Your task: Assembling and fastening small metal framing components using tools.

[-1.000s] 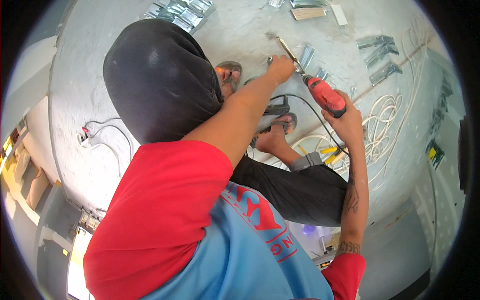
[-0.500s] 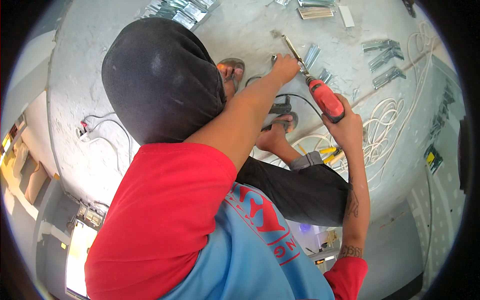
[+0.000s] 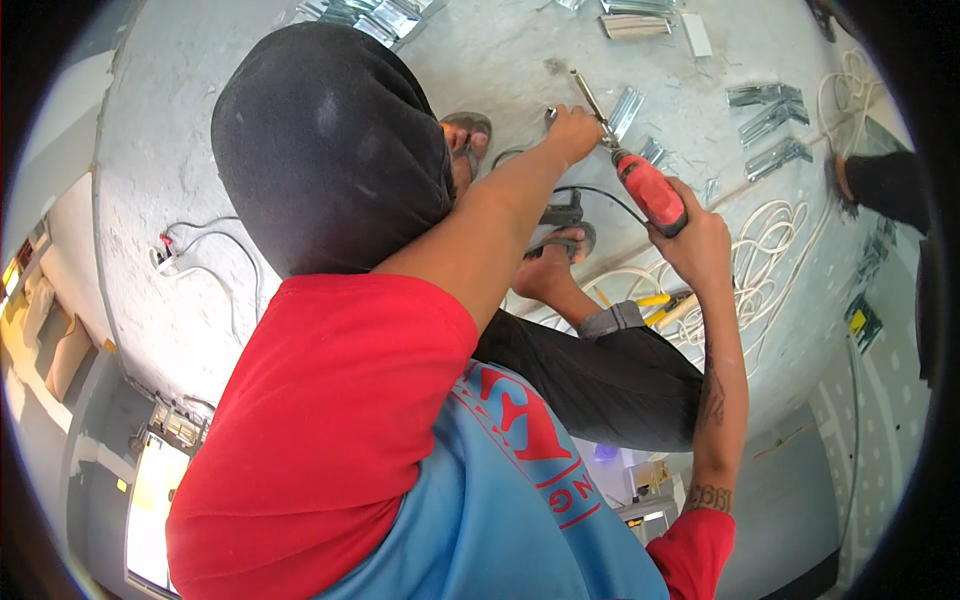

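My right hand point(image 3: 700, 245) grips a red power drill point(image 3: 650, 190), which points up and left with its long bit point(image 3: 588, 95) against the concrete floor point(image 3: 500, 60). My left hand point(image 3: 572, 132) reaches out on a bare arm and pinches a small metal bracket point(image 3: 552, 115) just beside the bit. More folded metal brackets point(image 3: 625, 105) lie right next to the drill tip. My black-hooded head point(image 3: 330, 150) and red-sleeved shoulder point(image 3: 330, 400) fill the middle of the view and hide the floor below them.
Sandalled feet point(image 3: 560, 245) rest by a black cable. White cable coils point(image 3: 770, 240) and yellow-handled pliers point(image 3: 650, 300) lie to the right. Piles of metal brackets point(image 3: 770, 125) sit along the top. A socket strip with white cord point(image 3: 165, 255) lies left. Another person's dark limb point(image 3: 880, 180) enters at right.
Both hands and the drill stay almost in place on the bracket. The view has shifted slightly, and a dark-clad limb has come in at the right edge.
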`<state>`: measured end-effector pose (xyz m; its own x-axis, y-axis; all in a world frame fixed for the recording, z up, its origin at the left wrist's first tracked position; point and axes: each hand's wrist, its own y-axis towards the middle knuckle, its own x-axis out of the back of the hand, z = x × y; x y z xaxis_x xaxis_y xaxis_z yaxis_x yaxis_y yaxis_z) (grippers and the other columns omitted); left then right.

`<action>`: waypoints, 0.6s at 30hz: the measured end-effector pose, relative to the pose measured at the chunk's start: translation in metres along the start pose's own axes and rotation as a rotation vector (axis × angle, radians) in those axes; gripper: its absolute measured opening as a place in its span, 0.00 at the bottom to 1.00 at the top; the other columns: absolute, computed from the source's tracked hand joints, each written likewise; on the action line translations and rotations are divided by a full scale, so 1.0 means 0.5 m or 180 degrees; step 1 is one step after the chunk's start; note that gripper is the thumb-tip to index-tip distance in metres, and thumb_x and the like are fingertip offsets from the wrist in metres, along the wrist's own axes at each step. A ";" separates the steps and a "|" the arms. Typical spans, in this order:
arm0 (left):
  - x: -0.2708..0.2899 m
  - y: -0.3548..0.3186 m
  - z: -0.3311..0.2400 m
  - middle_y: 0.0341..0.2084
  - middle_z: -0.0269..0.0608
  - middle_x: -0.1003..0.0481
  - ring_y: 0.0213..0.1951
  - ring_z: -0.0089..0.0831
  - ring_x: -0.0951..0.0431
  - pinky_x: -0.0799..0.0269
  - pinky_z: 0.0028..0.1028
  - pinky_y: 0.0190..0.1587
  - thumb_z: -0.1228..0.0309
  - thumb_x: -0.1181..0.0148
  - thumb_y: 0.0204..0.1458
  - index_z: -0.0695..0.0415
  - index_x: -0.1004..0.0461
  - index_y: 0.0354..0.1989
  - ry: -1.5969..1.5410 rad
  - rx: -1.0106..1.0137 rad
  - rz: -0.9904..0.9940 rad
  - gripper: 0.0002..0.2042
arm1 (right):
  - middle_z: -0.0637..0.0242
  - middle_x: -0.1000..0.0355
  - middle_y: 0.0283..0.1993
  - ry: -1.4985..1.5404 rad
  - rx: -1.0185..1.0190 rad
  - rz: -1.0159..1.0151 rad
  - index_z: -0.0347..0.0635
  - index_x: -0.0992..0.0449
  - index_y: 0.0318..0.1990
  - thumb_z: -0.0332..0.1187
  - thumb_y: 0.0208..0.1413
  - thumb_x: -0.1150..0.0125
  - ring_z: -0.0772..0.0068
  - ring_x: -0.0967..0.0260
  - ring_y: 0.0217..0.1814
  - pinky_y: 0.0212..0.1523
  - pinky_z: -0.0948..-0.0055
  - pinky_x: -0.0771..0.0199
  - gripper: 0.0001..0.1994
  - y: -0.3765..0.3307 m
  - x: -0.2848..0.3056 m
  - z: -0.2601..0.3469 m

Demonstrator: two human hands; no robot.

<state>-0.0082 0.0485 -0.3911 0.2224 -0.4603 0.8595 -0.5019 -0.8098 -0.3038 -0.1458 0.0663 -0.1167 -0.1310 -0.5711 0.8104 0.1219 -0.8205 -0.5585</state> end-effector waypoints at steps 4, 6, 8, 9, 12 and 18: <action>-0.007 0.000 0.002 0.37 0.35 0.24 0.46 0.39 0.27 0.36 0.51 0.45 0.68 0.49 0.52 0.48 0.21 0.35 -0.0111 0.0030 0.0012 0.09 | 0.49 0.25 0.31 -0.0017 -0.0013 0.0032 0.57 0.32 0.56 0.39 0.39 0.32 0.42 0.27 0.34 0.36 0.53 0.27 0.30 0.001 0.004 0.002; -0.006 0.002 -0.001 0.35 0.34 0.23 0.45 0.37 0.27 0.37 0.50 0.44 0.68 0.48 0.51 0.49 0.20 0.33 -0.0164 0.0072 -0.0083 0.09 | 0.49 0.25 0.32 0.0001 -0.0042 0.0033 0.58 0.32 0.55 0.38 0.39 0.31 0.41 0.27 0.35 0.36 0.53 0.27 0.31 0.004 -0.010 0.003; -0.006 0.007 0.007 0.35 0.34 0.23 0.45 0.38 0.27 0.37 0.51 0.45 0.67 0.47 0.51 0.50 0.20 0.33 -0.0086 -0.0204 -0.0105 0.09 | 0.50 0.24 0.32 -0.0405 -0.0036 0.0177 0.58 0.32 0.56 0.38 0.39 0.31 0.41 0.27 0.35 0.37 0.53 0.27 0.31 0.025 -0.035 0.018; -0.010 0.004 0.010 0.35 0.34 0.23 0.45 0.38 0.27 0.37 0.51 0.45 0.67 0.47 0.51 0.50 0.20 0.33 -0.0064 -0.0197 -0.0118 0.09 | 0.49 0.24 0.33 -0.0228 -0.0152 0.0103 0.57 0.32 0.56 0.39 0.39 0.31 0.41 0.27 0.36 0.38 0.54 0.26 0.31 0.017 -0.024 0.021; -0.011 -0.001 -0.006 0.36 0.35 0.23 0.45 0.39 0.27 0.37 0.52 0.46 0.67 0.46 0.50 0.50 0.19 0.33 -0.0190 -0.0083 -0.0189 0.09 | 0.48 0.25 0.34 0.0227 -0.0203 0.0058 0.56 0.31 0.56 0.38 0.39 0.30 0.42 0.27 0.37 0.38 0.55 0.26 0.31 0.010 -0.014 0.006; -0.006 0.004 -0.001 0.42 0.36 0.26 0.47 0.38 0.28 0.34 0.50 0.46 0.69 0.51 0.53 0.47 0.22 0.41 -0.0012 -0.0237 0.0121 0.11 | 0.48 0.24 0.37 0.0449 -0.0244 0.0000 0.50 0.30 0.55 0.36 0.40 0.29 0.48 0.25 0.41 0.41 0.61 0.26 0.30 -0.047 0.019 -0.001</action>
<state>-0.0105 0.0485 -0.3941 0.2050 -0.4918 0.8462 -0.5708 -0.7624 -0.3048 -0.1505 0.0800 -0.0958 -0.2685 -0.5646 0.7805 0.0472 -0.8170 -0.5747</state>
